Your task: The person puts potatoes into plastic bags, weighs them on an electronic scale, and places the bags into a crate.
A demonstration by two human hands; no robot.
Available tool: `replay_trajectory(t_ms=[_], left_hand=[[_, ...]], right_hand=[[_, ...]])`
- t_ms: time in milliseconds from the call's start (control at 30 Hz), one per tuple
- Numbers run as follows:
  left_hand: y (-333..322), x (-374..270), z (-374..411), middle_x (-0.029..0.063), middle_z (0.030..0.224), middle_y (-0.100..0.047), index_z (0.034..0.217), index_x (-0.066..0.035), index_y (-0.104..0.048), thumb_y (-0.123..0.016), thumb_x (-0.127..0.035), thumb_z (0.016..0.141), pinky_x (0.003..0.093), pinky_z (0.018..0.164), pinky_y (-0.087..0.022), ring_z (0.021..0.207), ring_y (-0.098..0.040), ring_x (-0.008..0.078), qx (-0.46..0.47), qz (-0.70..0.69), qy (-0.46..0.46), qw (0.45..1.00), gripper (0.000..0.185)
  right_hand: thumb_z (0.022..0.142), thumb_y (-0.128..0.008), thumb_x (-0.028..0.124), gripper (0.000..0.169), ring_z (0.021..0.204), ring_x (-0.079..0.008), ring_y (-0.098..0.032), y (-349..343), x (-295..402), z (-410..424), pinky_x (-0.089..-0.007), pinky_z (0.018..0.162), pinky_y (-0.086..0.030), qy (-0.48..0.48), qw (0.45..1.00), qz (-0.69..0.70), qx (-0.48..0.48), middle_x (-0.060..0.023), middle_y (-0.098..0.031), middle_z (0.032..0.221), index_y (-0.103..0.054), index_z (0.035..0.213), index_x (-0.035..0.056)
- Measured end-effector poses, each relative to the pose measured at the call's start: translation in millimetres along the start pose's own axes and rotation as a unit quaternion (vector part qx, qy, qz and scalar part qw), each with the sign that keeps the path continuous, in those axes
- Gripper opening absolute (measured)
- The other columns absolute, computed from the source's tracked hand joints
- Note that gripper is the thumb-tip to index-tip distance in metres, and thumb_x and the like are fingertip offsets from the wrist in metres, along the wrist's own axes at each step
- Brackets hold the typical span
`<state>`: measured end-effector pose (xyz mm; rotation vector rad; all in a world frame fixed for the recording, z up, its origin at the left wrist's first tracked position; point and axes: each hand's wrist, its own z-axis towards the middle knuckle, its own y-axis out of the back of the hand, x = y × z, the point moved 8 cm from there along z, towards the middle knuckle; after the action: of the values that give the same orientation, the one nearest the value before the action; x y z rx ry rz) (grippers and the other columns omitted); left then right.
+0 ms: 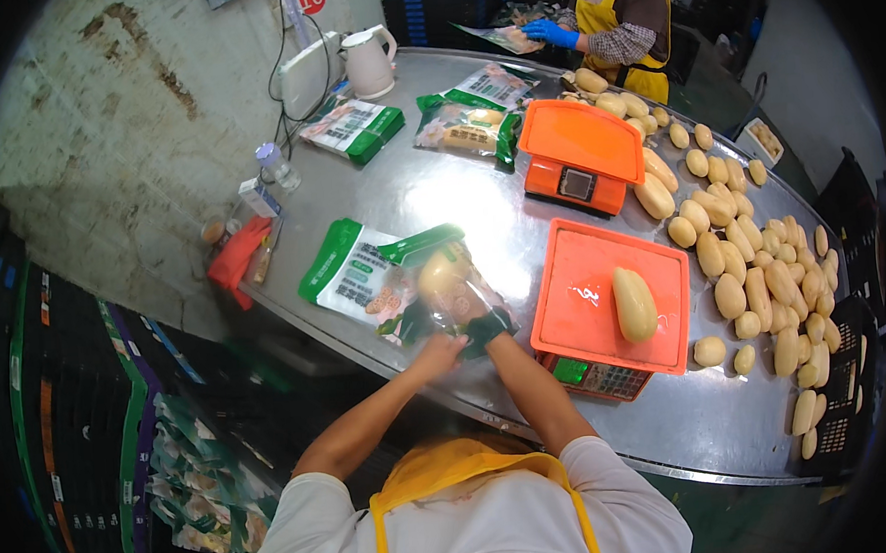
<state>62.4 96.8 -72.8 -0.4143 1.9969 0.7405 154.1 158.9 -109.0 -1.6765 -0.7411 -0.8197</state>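
Note:
A printed clear plastic bag (pixel 468 305) with green ends lies before me, its dark green mouth towards me. A pale lotus root segment (pixel 443 273) shows inside it. My left hand (pixel 439 354) pinches the near edge of the bag at its mouth. My right hand (pixel 497 343) reaches into that mouth; green film hides its fingers, and what they hold is unclear. Flat printed bags (pixel 353 277) lie under and left of the filled one. To the right, one lotus root segment (pixel 635 305) rests on the red-orange tray of a digital scale (pixel 609 290).
Another orange scale (pixel 583 149) stands behind. Many loose lotus root segments (pixel 743 261) cover the right side of the metal table (pixel 668 422). Filled bags (pixel 473 128), bundled bags (pixel 352 127) and a kettle (pixel 369 62) stand farther back. A blue-gloved co-worker (pixel 621 27) holds a bag.

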Motion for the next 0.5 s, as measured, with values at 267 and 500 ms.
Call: replay_trajectory(t_ms=[267, 500], left_hand=[[3.1, -12.4, 1.9, 0.0062, 0.05, -0.051, 0.071, 0.0, -0.055, -0.045, -0.032, 0.088, 0.0275, 0.042, -0.04, 0.043, -0.049, 0.0146, 0.004, 0.03, -0.074, 0.997, 0.037], [-9.5, 13.9, 8.9, 0.0048, 0.054, -0.054, 0.069, -0.002, -0.055, -0.044, -0.034, 0.089, 0.024, 0.041, -0.041, 0.044, -0.051, 0.0118, 0.037, -0.084, 0.024, 0.995, 0.039]], right_hand=[[0.087, -0.048, 0.032, 0.035, 0.082, -0.0163, -0.053, -6.5, -2.6, 13.2, -0.0269, 0.07, -0.045, -0.011, 0.999, -0.005, 0.037, -0.0069, -0.056, 0.092, -0.049, 0.107, 0.0024], [0.087, -0.049, 0.032, 0.037, 0.082, -0.0161, -0.053, -2.8, -13.6, 12.1, -0.0266, 0.07, -0.045, -0.05, 0.996, 0.007, 0.074, -0.0068, -0.056, 0.092, -0.049, 0.108, 0.0021]])
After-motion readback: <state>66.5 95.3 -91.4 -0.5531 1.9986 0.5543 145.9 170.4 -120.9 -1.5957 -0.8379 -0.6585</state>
